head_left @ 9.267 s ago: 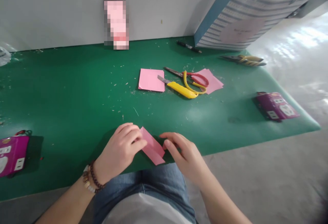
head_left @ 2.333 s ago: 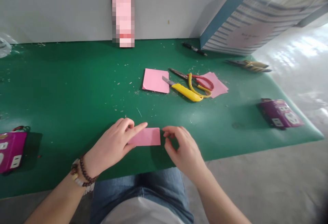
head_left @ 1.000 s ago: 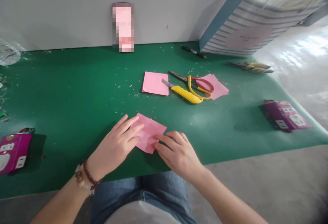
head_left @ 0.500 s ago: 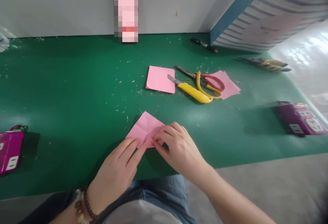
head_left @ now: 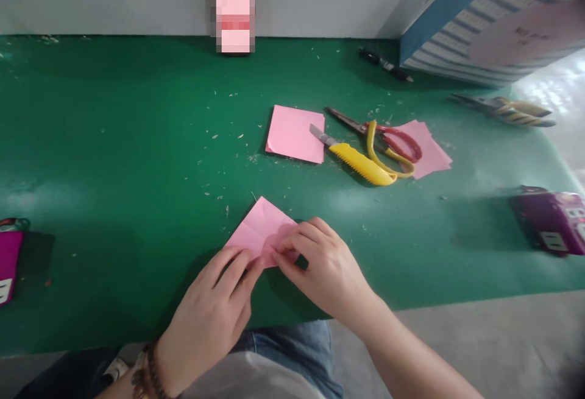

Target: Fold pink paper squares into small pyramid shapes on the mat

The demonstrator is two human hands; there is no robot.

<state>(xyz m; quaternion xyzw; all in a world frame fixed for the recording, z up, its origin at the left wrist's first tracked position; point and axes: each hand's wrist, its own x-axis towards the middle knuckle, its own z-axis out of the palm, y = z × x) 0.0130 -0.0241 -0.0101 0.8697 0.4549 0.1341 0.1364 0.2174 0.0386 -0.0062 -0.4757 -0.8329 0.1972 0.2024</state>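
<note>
A square of pink paper (head_left: 262, 222) with crease lines lies on the green table in front of me, one corner pointing away. My left hand (head_left: 212, 301) holds its near left edge, fingertips resting on the sheet and the thumb side at the near corner. At the right edge, my right hand (head_left: 322, 265) pinches the paper between thumb and fingers, close to the left fingertips. The part under the right fingers is hidden. Beyond the sheet sits a stack of pink paper squares (head_left: 292, 134), with the blade tip of a yellow-handled knife (head_left: 363, 165) over its right side.
Red-and-yellow-handled scissors (head_left: 350, 120) lie beside the knife, partly over more pink papers (head_left: 432, 152). Farther back are a black pen (head_left: 386, 66), pliers (head_left: 507, 109) and a striped box (head_left: 484, 33). Purple boxes stand at the right (head_left: 555, 219) and left (head_left: 9, 265). Small scraps dot the green tabletop (head_left: 137, 143).
The camera view has shifted slightly, so the back items appear higher and farther right. Both hands stay on the pink paper; its near part looks flatter under the fingers.
</note>
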